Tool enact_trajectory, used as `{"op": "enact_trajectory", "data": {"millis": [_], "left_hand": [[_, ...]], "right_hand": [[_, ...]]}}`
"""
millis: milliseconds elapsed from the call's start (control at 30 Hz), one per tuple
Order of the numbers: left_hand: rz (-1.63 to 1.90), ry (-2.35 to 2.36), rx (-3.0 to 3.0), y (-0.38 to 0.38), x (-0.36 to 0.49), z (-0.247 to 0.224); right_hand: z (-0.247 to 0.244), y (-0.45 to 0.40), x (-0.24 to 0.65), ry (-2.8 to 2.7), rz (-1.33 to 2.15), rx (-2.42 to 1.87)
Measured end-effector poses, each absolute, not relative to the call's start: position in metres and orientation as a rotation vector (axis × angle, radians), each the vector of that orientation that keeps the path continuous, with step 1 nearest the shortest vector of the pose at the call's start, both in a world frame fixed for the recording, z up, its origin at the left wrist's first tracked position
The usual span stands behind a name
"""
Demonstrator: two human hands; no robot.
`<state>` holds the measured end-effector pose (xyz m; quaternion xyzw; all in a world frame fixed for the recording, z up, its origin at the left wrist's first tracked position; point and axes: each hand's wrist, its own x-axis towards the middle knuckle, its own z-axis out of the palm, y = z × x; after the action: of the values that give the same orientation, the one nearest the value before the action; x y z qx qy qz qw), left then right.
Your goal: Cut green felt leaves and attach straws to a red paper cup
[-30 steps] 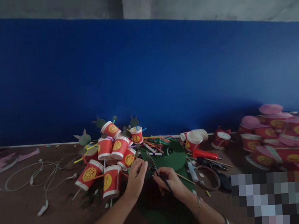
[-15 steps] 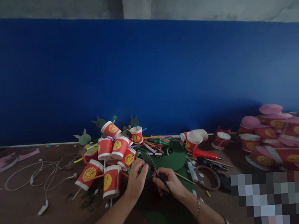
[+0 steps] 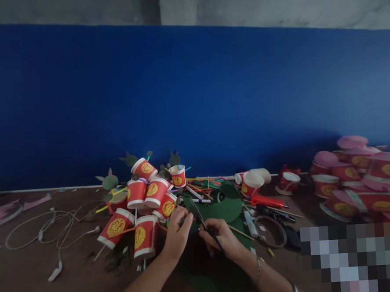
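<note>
My right hand [image 3: 223, 237] is closed round the handles of a pair of dark scissors [image 3: 202, 221], whose blades point up and away from me. Close to the blades, my left hand [image 3: 177, 237] has its thumb and fingers brought together; whatever lies in that pinch is too dark and small to make out. Dark green paper [image 3: 227, 208] spreads behind and beneath both hands. Just left of my left hand stands a red and white paper cup [image 3: 145, 238], part of a heap of such cups with straws stuck in them.
A tangle of coloured straws [image 3: 207, 187] lies behind my hands. To the right are a glue stick [image 3: 250, 224], a red-handled tool [image 3: 267, 201], a tape ring [image 3: 284, 233] and cups with pink paper [image 3: 355, 171]. White earphones [image 3: 55, 271] lie left; a blue wall [image 3: 192, 97] rises behind.
Almost nothing differs. The view has shifted very slightly, while both hands and the scissors keep the same position.
</note>
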<state>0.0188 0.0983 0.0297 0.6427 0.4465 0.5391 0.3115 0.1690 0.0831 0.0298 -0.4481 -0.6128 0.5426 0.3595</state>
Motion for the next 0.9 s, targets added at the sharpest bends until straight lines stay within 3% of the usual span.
{"op": "enact_trajectory", "data": {"millis": [900], "left_hand": [[1.457, 1.2, 1.641, 0.0995, 0.0187, 0.0285]], "right_hand": [[0.0313, 0.0819, 0.168, -1.581, 1.396, -1.156]]}}
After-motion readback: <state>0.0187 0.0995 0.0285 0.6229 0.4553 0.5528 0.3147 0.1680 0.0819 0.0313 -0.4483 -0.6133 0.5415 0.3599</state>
